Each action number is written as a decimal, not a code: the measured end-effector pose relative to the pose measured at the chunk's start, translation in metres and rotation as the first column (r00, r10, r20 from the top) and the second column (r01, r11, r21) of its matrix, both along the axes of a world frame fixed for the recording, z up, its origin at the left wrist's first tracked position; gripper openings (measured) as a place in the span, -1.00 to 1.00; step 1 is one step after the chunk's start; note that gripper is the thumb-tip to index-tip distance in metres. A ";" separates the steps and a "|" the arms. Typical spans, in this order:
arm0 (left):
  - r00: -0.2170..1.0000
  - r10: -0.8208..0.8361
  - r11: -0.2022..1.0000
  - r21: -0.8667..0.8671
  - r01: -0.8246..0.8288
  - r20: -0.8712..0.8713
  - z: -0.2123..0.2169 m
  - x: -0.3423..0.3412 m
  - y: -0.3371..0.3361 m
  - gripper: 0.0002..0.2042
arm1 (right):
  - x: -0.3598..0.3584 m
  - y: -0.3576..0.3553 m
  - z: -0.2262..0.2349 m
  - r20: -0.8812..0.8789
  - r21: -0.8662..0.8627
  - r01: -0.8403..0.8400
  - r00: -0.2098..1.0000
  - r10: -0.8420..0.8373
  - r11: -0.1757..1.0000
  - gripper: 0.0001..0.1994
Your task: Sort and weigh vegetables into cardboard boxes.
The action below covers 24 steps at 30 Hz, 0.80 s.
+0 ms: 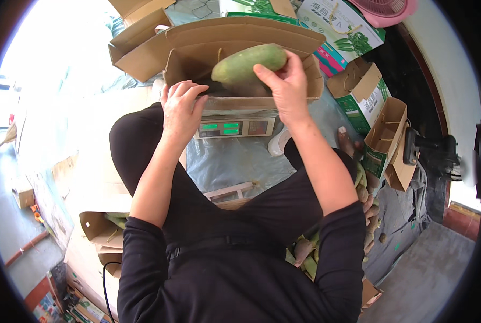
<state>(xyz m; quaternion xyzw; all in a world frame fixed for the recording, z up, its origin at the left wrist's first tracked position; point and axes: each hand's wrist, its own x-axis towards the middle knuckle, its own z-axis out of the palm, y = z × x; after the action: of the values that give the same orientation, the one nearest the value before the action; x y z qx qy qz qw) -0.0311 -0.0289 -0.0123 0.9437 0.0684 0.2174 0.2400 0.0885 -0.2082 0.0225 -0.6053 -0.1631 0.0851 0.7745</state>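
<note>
A large green radish (245,65) is in my right hand (290,86), thumb on its near side and fingers behind its right end. It lies sideways above the opening of a brown cardboard box (246,31). Curled over the near left rim of that box is my left hand (182,105), its thumb on the outside. The box rests on a digital scale (235,128) with lit green displays. What lies deep inside the box is dark and hard to make out.
Printed carton boxes (340,27) and a pink basin-like thing (386,11) stand at the far right. Open green-and-white boxes (383,137) line the right side. More radishes (308,253) lie by my right leg. A roll of tape (278,142) sits beside the scale.
</note>
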 end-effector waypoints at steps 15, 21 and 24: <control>0.992 -0.001 1.000 -0.021 0.004 0.127 -0.005 -0.002 0.008 -0.83 | 0.056 -0.112 0.017 0.150 -0.487 0.114 0.988 -0.046 0.866 -0.67; 0.969 -0.011 1.000 0.024 0.005 0.248 0.030 -0.014 0.021 -0.78 | 0.063 -0.159 -0.009 -0.119 -0.628 0.157 0.949 -0.293 0.762 -0.65; 0.959 0.083 0.988 -0.149 -0.044 0.271 0.063 -0.037 0.030 -0.76 | 0.068 -0.170 -0.015 -0.140 -0.622 0.131 0.951 -0.274 0.772 -0.65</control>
<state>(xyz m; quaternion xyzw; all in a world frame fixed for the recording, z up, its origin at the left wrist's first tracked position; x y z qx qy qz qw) -0.0679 0.0010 0.0512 0.8820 0.0799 0.3490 0.3066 0.1569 -0.3779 0.0073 -0.8216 0.0270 0.1154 0.5577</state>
